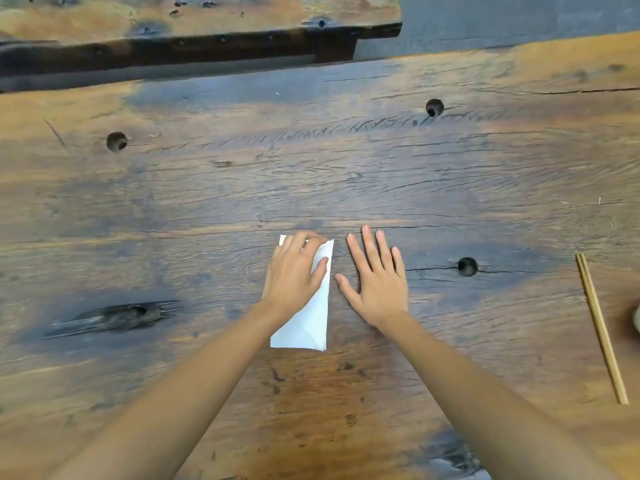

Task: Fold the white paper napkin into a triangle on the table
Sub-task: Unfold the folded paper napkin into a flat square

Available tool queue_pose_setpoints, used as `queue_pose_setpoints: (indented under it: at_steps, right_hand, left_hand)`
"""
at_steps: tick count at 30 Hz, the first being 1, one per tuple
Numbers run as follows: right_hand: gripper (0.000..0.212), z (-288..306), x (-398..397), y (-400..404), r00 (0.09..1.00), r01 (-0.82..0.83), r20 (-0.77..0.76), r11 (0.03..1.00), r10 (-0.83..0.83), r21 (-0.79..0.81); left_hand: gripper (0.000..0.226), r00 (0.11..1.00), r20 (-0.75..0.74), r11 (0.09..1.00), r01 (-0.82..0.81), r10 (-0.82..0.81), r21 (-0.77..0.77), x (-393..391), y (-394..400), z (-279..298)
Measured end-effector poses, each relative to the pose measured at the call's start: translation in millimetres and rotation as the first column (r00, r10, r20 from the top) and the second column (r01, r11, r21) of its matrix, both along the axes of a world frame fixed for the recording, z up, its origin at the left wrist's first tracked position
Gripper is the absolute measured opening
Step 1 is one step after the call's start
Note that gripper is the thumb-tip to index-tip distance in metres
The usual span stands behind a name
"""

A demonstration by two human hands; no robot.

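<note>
The white paper napkin (310, 320) lies on the wooden table (346, 174) as a narrow upright strip with a diagonal crease near its lower end. My left hand (294, 275) rests on the napkin's upper half, fingers curled and pressing on its top edge, covering much of it. Just to the right, my right hand (375, 277) lies flat on the bare wood with fingers spread, close beside the napkin's right edge and holding nothing.
A pair of wooden chopsticks (601, 327) lies at the far right, beside a partly cut-off object (635, 318) at the frame's edge. The rough tabletop has several round holes (467, 266). A dark gap and another plank (173, 53) run along the back.
</note>
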State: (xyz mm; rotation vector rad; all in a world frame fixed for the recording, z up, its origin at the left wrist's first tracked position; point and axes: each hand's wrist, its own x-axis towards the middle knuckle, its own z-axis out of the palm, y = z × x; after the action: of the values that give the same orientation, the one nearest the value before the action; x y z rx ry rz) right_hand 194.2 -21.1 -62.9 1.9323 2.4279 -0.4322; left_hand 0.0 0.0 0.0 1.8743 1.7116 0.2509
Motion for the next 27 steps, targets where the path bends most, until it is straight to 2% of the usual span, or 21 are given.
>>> queue_pose_setpoints:
  at_steps: [2,8,19,27]
  right_hand:
    - [0.073,-1,0,2,1.0,0.014,0.012,0.999,-0.015,0.043]
    - [0.069,-12,4,0,1.0,0.019,-0.013,0.995,-0.018,0.102]
    - [0.068,-11,3,1,0.999,0.036,-0.007,0.993,-0.036,0.109]
    - [0.068,-10,2,1,0.999,0.044,-0.015,0.994,-0.042,0.104]
  left_hand:
    - [0.028,0.995,0.068,0.997,-0.08,0.079,0.017,4,4,-4]
    - [0.019,0.974,0.11,0.98,-0.196,0.198,-0.03,8,9,-16]
    - [0.021,0.964,0.171,0.979,-0.2,0.204,-0.039,7,8,-18]
    - [0.037,0.95,0.252,0.983,-0.183,0.183,-0.023,5,6,-9]
